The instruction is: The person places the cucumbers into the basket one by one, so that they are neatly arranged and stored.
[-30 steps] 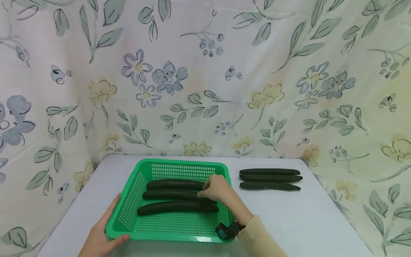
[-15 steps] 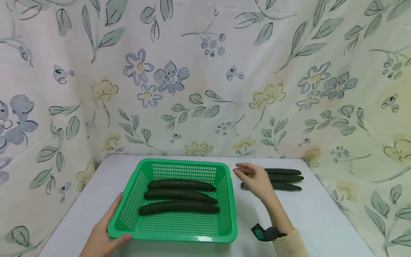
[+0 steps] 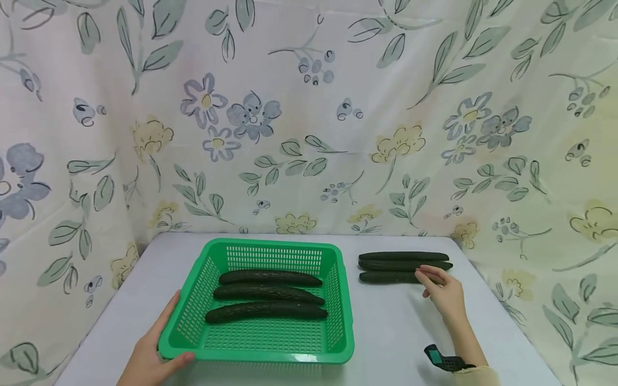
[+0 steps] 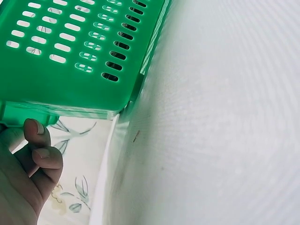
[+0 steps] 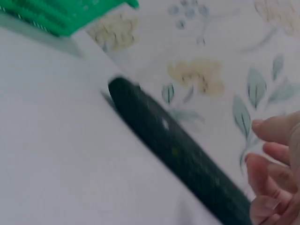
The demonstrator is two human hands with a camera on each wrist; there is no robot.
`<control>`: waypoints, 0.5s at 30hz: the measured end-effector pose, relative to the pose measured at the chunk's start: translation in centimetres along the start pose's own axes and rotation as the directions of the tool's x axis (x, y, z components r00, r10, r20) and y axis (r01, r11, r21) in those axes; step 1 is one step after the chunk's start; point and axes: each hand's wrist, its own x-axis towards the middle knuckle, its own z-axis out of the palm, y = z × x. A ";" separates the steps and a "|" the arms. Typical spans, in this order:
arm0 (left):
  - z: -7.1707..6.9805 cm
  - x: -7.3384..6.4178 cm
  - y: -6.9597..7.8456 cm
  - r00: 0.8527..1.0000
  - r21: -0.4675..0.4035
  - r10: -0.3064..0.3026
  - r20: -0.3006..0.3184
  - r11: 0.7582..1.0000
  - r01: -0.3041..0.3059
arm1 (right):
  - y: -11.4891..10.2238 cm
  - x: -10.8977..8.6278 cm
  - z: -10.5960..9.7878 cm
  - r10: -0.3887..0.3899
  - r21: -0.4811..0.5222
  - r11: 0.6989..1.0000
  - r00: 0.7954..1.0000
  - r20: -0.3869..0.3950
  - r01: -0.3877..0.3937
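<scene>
My left hand (image 3: 152, 348) holds the near left corner of a green plastic basket (image 3: 251, 355). In the left wrist view its fingers (image 4: 49, 158) curl under the basket's rim. Three dark green cucumbers lie crosswise in the basket: a back one (image 3: 270, 276), a middle one (image 3: 263, 291) and a front one (image 3: 265, 311). My right hand (image 3: 446, 300) is over the right end of the nearest cucumber (image 3: 386, 277) on the table, hiding that end. In the right wrist view the thumb and fingers (image 5: 262, 176) are apart, with nothing between them.
Behind the nearest table cucumber lie two more, a middle one (image 3: 393, 265) and a far one (image 3: 403, 256), roughly parallel. The white table (image 3: 386, 327) ends at a floral cloth (image 3: 309, 134) at the back and sides.
My right hand has come out of the basket and moved right, across to the table cucumbers. The three cucumbers inside lie still. The left hand stays on the basket.
</scene>
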 end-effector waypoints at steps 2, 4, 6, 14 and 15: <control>0.1 0.0 -0.1 1.000 -0.008 0.002 0.000 1.000 -0.002 | 1.6 0.8 -0.8 0.064 0.032 0.998 0.995 -0.072 -0.062; 0.1 0.0 -0.1 1.000 -0.009 0.000 0.000 1.000 0.000 | 3.1 1.7 -1.7 0.156 0.135 0.981 0.978 -0.137 -0.137; 0.2 0.0 -0.2 1.000 -0.010 -0.002 -0.001 1.000 0.002 | 4.3 2.4 -2.5 0.266 0.286 0.935 0.948 -0.173 -0.210; 0.4 0.0 -0.4 1.000 0.010 0.018 -0.019 1.000 -0.018 | 6.7 3.9 -4.9 0.471 0.519 0.778 0.875 -0.111 -0.353; 0.3 -0.1 -0.5 0.999 0.001 0.025 -0.021 1.000 -0.025 | 6.8 4.1 -4.9 0.465 0.507 0.784 0.880 -0.100 -0.357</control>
